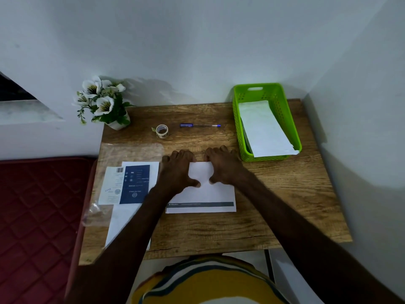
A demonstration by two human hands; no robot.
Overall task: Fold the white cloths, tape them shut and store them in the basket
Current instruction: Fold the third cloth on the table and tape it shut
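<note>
Bare counter (274,205) lies open along the near edge and to the right of the white cloth (203,189), up to the wall. The green basket (293,130) blocks the far right corner. At the back, a tape roll (162,131) and a pen (200,125) lie apart with free wood between them. The flower pot (117,125) fills the far left corner, and papers (131,185) with clear plastic (131,151) cover the left side.

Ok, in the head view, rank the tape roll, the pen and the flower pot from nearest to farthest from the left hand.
From the left hand:
1. Tape roll, just beyond the hand.
2. Pen, beyond and to the right.
3. Flower pot, at the far left corner.
</note>
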